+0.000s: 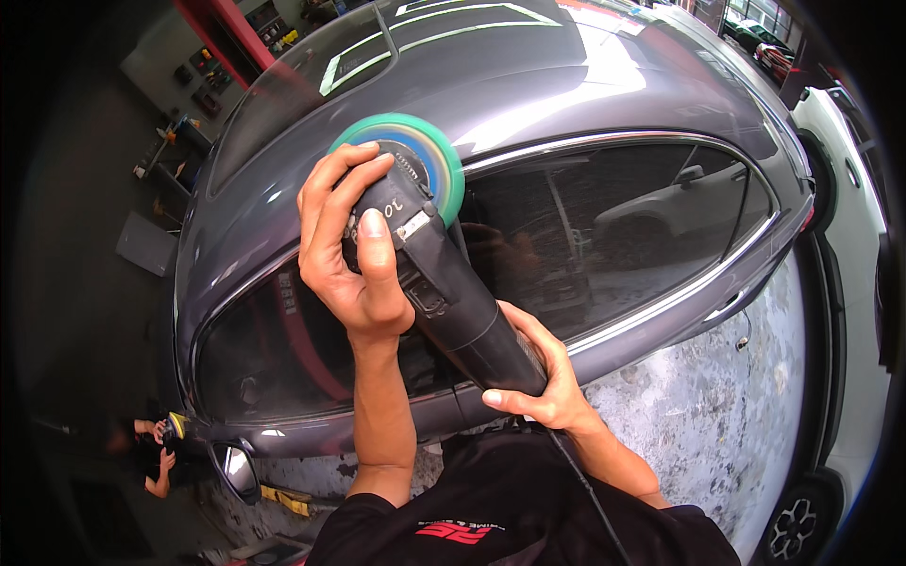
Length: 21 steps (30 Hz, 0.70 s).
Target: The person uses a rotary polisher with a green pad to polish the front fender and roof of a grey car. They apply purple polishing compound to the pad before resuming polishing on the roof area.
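left hand [336,253] and right hand [552,385] grip a black cylindrical polisher [461,311], seemingly mid-polish at a glossy grey car's [510,90] roof edge, remainder unclear.

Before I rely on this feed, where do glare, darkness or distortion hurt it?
Head view throughout: glare whites out part of the grey car's roof; the rear side window carries reflections; left edge sinks into darkness; the white car bends along the right rim; polisher looks clear.

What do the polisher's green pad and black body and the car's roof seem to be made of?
Green pad: perhaps foam, going by its soft-looking round rim; blur hides its finish.
Black body: probably hard plastic, dull, with a seam around it.
Roof: likely painted metal, glossy, showing bright reflections.
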Tool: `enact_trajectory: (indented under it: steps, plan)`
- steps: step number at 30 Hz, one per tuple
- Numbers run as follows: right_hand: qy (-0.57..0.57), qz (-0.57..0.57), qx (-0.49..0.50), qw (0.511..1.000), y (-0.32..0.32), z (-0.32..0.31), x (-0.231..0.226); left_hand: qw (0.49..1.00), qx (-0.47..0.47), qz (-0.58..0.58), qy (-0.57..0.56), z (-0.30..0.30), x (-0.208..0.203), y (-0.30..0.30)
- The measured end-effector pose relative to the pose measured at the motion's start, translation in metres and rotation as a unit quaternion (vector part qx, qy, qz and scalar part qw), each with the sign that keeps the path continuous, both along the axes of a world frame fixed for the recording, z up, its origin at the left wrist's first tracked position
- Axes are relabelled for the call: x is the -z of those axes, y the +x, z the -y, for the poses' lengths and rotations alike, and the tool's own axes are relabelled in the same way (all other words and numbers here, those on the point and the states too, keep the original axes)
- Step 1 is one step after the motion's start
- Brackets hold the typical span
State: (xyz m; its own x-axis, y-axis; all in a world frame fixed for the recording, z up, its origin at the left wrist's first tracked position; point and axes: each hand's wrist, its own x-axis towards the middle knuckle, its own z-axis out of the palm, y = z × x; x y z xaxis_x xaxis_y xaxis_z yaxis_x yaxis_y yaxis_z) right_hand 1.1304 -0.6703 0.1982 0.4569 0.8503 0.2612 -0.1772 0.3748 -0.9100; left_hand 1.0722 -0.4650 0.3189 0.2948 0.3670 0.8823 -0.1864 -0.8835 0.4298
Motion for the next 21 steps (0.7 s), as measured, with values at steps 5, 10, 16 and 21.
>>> enact_trajectory:
  steps: [5, 10, 16, 21]
  plan:
    - [-0.002, -0.006, 0.016, 1.000, 0.005, 0.006, 0.000, 1.000, 0.015, 0.027, 0.003, 0.004, 0.000, 0.015]
    - [-0.007, -0.014, 0.027, 1.000, 0.011, 0.011, 0.000, 0.999, 0.033, 0.024, 0.000, 0.005, 0.001, 0.027]
    - [-0.024, -0.057, 0.039, 0.997, 0.017, 0.019, 0.003, 0.998, 0.058, 0.023, -0.003, 0.014, -0.003, 0.043]
    - [-0.040, -0.111, 0.025, 0.993, 0.019, 0.026, -0.001, 0.996, 0.066, 0.033, 0.049, 0.015, -0.001, 0.053]
